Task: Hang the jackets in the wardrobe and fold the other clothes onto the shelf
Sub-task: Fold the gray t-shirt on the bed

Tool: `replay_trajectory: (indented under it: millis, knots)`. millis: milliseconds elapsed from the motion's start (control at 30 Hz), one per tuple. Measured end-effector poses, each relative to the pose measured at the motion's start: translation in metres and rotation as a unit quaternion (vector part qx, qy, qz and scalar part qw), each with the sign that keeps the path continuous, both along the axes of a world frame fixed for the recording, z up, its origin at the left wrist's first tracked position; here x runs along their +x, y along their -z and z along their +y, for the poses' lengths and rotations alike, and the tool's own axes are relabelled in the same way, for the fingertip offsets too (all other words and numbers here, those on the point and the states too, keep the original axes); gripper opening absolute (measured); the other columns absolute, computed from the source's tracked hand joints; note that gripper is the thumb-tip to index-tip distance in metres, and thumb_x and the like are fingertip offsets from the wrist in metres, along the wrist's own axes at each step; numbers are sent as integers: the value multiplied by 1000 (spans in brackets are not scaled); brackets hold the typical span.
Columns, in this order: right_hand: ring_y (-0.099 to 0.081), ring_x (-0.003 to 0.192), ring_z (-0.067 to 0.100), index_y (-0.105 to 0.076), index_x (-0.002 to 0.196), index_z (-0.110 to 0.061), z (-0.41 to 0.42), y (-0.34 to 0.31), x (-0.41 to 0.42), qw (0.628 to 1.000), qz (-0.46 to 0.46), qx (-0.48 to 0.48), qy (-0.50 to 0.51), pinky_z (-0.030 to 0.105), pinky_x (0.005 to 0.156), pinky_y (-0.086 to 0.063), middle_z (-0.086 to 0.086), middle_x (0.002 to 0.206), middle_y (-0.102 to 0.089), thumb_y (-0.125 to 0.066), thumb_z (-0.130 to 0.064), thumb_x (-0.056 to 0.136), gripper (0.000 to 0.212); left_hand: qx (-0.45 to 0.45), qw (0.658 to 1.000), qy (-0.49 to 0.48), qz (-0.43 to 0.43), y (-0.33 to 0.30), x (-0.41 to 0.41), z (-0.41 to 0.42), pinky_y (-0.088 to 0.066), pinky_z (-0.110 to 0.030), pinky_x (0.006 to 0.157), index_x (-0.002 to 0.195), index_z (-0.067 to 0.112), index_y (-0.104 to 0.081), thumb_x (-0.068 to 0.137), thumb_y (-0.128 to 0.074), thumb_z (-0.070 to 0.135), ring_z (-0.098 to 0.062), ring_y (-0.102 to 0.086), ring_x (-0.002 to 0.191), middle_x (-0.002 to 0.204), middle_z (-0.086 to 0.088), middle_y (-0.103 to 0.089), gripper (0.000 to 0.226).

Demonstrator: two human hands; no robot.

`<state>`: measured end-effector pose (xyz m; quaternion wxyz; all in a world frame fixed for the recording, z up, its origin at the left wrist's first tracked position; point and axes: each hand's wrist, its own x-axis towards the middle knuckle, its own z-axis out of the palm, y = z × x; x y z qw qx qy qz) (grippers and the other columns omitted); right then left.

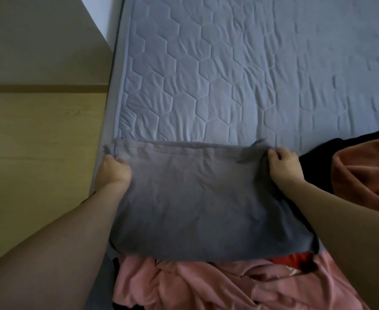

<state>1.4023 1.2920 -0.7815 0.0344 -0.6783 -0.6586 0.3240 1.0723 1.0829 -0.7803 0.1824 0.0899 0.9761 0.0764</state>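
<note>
Grey garment (197,198) spread flat on quilted blue-grey mattress (240,74), far hem pinched at both corners: left hand (114,171) at left corner, right hand (283,166) at right corner by a drawstring. Near edge overlaps pink clothes (195,285) and something red (291,259). Rust-coloured cloth (363,173) over black garment (331,153) lies right; wooden wardrobe panel (38,130) left of bed.

We note a grey garment (197,198), folded flat into a rough rectangle, far hem straight, lying across the bed's near edge. Its near edge overlaps a crumpled pink garment (184,285). To the right lie a black garment (340,151) and a rust-coloured garment (367,173), both bunched
</note>
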Motion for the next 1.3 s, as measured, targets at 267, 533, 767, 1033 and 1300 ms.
replay_trajectory:
  millis: [267,533,767,1033,1300]
  knots:
    - [-56,109,39,-62,108,0,14,17,-9,977,-7,1,213,35,87,-42,25,118,-60,-38,-23,101,34,121,984,-56,120,6,-18,-1,-42,-51,82,112,4,-45,102,-31,30,-49,-55,107,119,-28,-57,31]
    - [-52,116,43,-51,127,7,25,39,-2,976,-38,-65,206,39,94,-41,28,129,-53,-39,-61,92,78,82,989,-124,-3,38,-38,7,-39,-49,100,130,0,-44,87,-47,62,-46,-47,122,135,-26,-49,76]
    - [-57,103,30,-53,127,-6,21,32,-19,965,112,-176,158,33,86,-43,15,125,-58,-53,-38,96,44,73,997,-18,32,18,-38,22,-40,-47,97,124,0,-50,96,-46,38,-47,-48,120,130,-28,-52,47]
    - [-55,107,40,-41,129,-8,115,-50,-69,996,78,19,23,42,81,-44,23,126,-53,-55,-44,93,53,228,957,-176,-30,-27,-52,48,-45,-41,93,131,-1,-36,99,-42,26,-42,-54,114,131,-27,-51,42]
    - [-60,99,38,-51,128,1,45,-1,-6,965,1,-255,64,42,81,-49,26,119,-60,-64,-29,90,50,204,923,-235,-227,-19,27,-18,-49,-45,95,138,1,-45,85,-66,41,-36,-58,111,132,-18,-56,69]
